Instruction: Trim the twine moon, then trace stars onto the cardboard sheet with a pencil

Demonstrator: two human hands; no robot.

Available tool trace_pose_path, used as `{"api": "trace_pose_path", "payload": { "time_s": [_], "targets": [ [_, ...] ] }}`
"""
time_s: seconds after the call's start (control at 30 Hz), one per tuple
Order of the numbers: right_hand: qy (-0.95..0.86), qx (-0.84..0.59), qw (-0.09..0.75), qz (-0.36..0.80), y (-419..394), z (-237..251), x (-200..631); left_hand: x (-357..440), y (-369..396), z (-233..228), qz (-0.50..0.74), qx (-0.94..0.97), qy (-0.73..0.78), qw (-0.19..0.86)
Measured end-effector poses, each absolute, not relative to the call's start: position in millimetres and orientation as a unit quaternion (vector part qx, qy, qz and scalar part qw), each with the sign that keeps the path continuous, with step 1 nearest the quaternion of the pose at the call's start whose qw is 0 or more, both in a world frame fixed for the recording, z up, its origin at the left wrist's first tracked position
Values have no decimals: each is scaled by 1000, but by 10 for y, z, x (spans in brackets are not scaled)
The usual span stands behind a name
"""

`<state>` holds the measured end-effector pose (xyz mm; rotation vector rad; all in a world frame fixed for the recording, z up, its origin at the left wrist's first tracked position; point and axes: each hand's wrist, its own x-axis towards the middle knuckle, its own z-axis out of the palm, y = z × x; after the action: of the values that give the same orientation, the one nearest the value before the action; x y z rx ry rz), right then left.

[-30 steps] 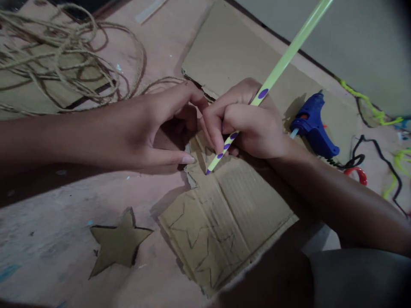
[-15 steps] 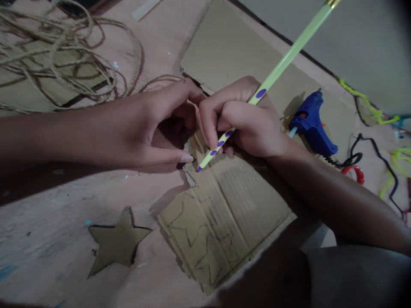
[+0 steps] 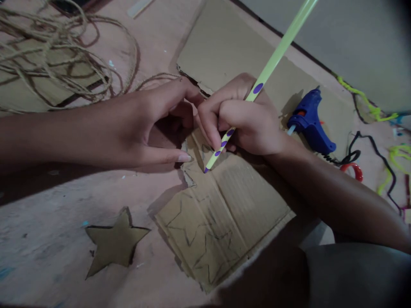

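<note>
Nearest me, a cut-out cardboard star (image 3: 116, 243) lies flat on the pink tabletop (image 3: 48, 239), apart from both hands. Just right of it sits the cardboard sheet (image 3: 224, 214) with pencilled star outlines, its top left edge ragged. My right hand (image 3: 247, 117) is clenched around a green pencil with purple dots (image 3: 257, 87), tip down on the sheet's upper left part. My left hand (image 3: 141, 126) is not grasping anything; thumb and fingers spread, pressing down at the sheet's ragged corner just left of the pencil tip, thumb nail nearly touching that corner. The two hands meet at the fingertips above the tip. No containers in view. Further right, a blue glue gun (image 3: 310, 124) lies on a bigger cardboard piece (image 3: 224, 47), black cord (image 3: 366, 149) trailing. Far left, a loose tangle of jute twine (image 3: 61, 55). Far right, yellow-green pipe cleaners (image 3: 369, 102) by the wall.
</note>
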<state>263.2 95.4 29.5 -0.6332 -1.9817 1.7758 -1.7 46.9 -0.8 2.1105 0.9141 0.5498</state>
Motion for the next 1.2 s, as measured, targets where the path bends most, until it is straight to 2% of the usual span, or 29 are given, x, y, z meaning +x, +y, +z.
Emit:
{"api": "trace_pose_path", "payload": {
  "time_s": [0.43, 0.67, 0.77, 0.8, 0.9, 0.93, 1.1, 1.2],
  "targets": [
    [-706, -261, 184, 632, 930, 335, 2621, -27, 481, -16, 216, 826, 358, 379],
    [-709, -204, 247, 628, 1077, 293, 2660, -44, 491, 15, 214, 829, 352, 377],
    [-703, -179, 330, 604, 1169, 506, 2683, -71, 518, -37, 212, 826, 350, 388],
    [-694, -191, 357, 595, 1168, 610, 2696, -78, 528, -59, 212, 826, 349, 389],
    [-683, -379, 323, 534, 1053, 894, 2783, -74, 554, -99, 210, 826, 357, 382],
    [-680, -401, 347, 506, 993, 950, 2832, -64, 559, -98, 211, 827, 359, 378],
    [-657, -435, 403, 465, 708, 898, 3167, -9, 557, -45, 213, 833, 355, 366],
    [-610, -449, 420, 499, 463, 741, 3315, -16, 566, -87, 227, 836, 340, 366]
  ]
}}
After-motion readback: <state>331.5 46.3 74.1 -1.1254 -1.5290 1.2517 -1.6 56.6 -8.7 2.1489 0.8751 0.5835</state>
